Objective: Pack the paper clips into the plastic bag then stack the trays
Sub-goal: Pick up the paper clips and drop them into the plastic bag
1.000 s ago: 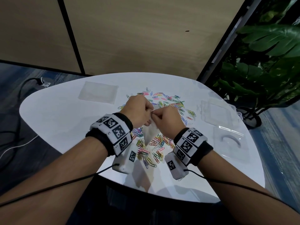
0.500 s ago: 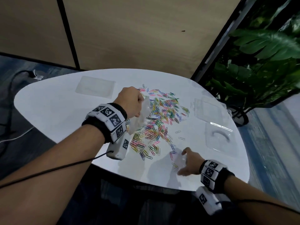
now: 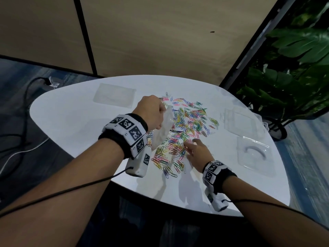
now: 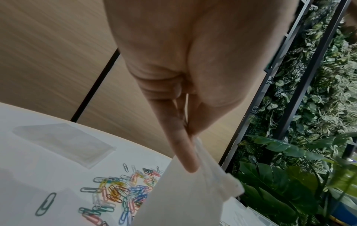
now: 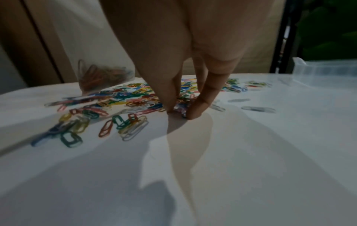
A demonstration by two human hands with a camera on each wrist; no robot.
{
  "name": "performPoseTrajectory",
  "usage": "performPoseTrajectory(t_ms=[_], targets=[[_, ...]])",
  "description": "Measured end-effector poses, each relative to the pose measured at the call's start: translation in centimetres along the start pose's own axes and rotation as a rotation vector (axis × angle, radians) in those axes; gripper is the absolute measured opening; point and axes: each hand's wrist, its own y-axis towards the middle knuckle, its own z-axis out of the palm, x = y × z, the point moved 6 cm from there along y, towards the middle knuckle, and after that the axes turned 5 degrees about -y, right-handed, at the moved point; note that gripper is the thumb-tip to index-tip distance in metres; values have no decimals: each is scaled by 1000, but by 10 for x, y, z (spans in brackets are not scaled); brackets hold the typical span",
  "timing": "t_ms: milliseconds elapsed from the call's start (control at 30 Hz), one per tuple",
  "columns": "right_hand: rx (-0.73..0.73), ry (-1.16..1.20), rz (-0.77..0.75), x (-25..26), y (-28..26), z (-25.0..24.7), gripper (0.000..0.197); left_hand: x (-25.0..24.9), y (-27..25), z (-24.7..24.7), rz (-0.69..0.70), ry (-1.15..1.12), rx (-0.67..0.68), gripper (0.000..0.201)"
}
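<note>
White table (image 3: 71, 122) fills the middle of the head view, wood-panel wall behind it, leafy plant (image 3: 293, 68) at the right edge.

Three clear trays on the table, none stacked: one upper left of the clip pile (image 3: 114, 94), one right of it (image 3: 240, 122), one lower right near the table edge (image 3: 254, 154). All well apart from each other.

Paper clips (image 3: 187, 122), mixed colours, spread in a loose pile at frame centre, running down toward the near edge.

Left hand (image 3: 151, 111) is raised over the left side of the pile, thumb and fingers (image 4: 183, 146) pinching the top edge of the plastic bag (image 3: 162, 129). Bag hangs down from the pinch; right wrist view shows a small clump of clips already sitting in its bottom corner (image 5: 104, 75).

Right hand (image 3: 197, 152) is down at the lower right of the pile, fingertips (image 5: 195, 113) on the tabletop, thumb and finger closing narrowly on a few clips. Can't tell how many.
</note>
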Motion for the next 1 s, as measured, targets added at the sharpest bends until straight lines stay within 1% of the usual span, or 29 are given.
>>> performPoseTrajectory(t_ms=[100, 167, 233, 300, 433, 467, 533, 600, 667, 733, 867, 933, 1000], targets=[[-66, -76, -110, 16, 10, 1, 30, 2, 1, -1, -5, 17, -2, 27], [-73, -102, -129, 20, 15, 0, 25, 2, 1, -1, -5, 24, 4, 27], [-73, -78, -94, 18, 18, -5, 22, 2, 1, 0, -2, 30, 8, 28], [-70, 51, -1, 9, 20, -12, 17, 1, 2, 1, -2, 35, 14, 28], [-34, 412, 241, -18, 23, -26, 7, 2, 3, 5, -8, 38, 19, 27], [-20, 556, 291, -22, 23, -31, 8, 1, 4, 6, -8, 38, 20, 27], [-4, 965, 359, -18, 23, -48, 9, 0, 5, 9, -12, 36, 22, 27], [-3, 1341, 328, -2, 22, -73, 13, -2, 7, 12, -16, 23, 28, 26], [11, 1525, 249, 16, 19, -97, 19, -3, 7, 16, -14, 7, 43, 24], [28, 1584, 162, 33, 14, -114, 23, -6, 6, 20, -3, 11, 65, 23], [60, 1557, 79, 59, 6, -118, 17, -8, 7, 25, -8, -7, 61, 24], [10, 1466, 79, 64, 7, -113, 18, -11, 7, 27, -10, -17, 61, 26], [-81, 1270, 66, 63, 10, -107, 20, -14, 5, 29, -4, -32, 79, 27]])
